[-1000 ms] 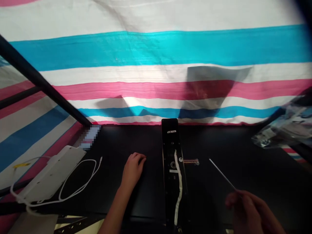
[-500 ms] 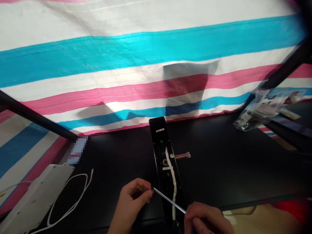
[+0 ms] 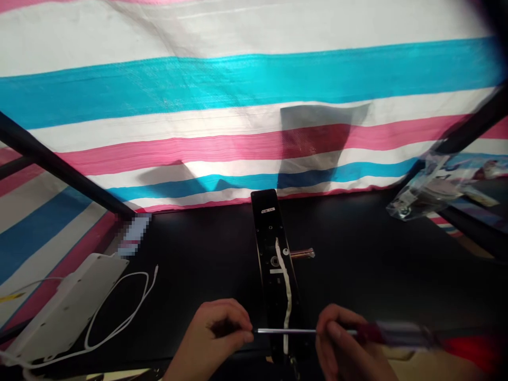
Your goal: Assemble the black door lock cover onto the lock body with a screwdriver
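Note:
A screwdriver [image 3: 286, 331] lies level across the view, its thin metal shaft pinched in the fingers of my right hand [image 3: 349, 338] and its dark red handle blurred to the right. At its dark tip, the thumb and fingertips of my left hand [image 3: 220, 330] are closed together; whatever they hold is too small to make out. Beneath the shaft lies a long black door lock panel [image 3: 262, 202] with a small label near its far end. A pale flat cable [image 3: 288, 299] runs along the panel, and a copper-coloured lever handle [image 3: 304, 253] sticks out to its right.
A white power strip [image 3: 75, 304] and a looped white cable [image 3: 133, 312] lie on the left of the black table [image 3: 190, 248]. Clear plastic bags of parts [image 3: 426, 190] sit at the back right. A striped sheet [image 3: 222, 116] hangs behind, between dark frame posts.
The screwdriver has swung from slanting to level, as my right hand moved right and slightly up. My left hand is lower, still near the tip. The view has shifted slightly.

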{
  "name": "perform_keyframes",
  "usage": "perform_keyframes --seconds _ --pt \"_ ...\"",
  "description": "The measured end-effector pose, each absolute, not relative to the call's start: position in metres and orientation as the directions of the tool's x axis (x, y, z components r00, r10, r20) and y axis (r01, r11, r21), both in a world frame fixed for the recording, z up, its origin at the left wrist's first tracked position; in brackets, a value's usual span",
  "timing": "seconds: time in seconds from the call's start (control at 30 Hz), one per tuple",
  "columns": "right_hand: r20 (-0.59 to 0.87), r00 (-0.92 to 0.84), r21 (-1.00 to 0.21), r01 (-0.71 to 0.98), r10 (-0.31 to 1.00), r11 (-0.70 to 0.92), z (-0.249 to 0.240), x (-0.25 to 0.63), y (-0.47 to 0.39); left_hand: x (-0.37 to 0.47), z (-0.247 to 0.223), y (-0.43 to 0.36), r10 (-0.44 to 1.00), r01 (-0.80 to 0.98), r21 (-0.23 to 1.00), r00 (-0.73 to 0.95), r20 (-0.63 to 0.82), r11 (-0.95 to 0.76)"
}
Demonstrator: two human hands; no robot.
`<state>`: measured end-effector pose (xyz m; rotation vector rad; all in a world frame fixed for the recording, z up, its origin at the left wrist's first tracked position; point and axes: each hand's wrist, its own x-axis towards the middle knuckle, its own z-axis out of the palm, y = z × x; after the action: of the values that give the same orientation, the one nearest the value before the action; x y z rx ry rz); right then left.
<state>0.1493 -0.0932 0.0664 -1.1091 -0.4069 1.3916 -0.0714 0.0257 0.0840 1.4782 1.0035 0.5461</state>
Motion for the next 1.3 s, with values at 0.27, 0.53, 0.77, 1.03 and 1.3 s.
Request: perform_keyframes --seconds 0.27,0.53,0.77,1.03,1.3 --pt "-0.369 0.395 -0.728 -0.686 0.841 0.003 0.054 0.132 -0.086 -0.052 0.081 0.002 0.945 -0.016 0.999 0.327 -0.022 0.029" --pt "-0.434 0.39 -0.675 -0.738 0.812 -0.007 0.054 0.118 -0.083 -0.028 0.074 -0.009 0.95 -0.338 0.902 0.253 -0.186 0.266" --pt "-0.341 0.475 -0.751 -0.656 0.811 0.069 0.06 0.122 -0.072 -0.012 0.076 0.003 0.918 -0.406 0.86 0.363 -0.16 0.31" --pt "0.33 0.681 -0.944 0.257 0.654 0.208 0.066 0.149 -0.038 0.008 0.018 0.007 0.994 0.1 0.991 0.044 -0.097 0.092" --pt "0.509 0.391 -0.812 0.514 0.767 0.277 0.061 0.155 -0.01 0.019 -0.002 -0.004 0.967 -0.104 0.97 0.155 -0.2 0.218"
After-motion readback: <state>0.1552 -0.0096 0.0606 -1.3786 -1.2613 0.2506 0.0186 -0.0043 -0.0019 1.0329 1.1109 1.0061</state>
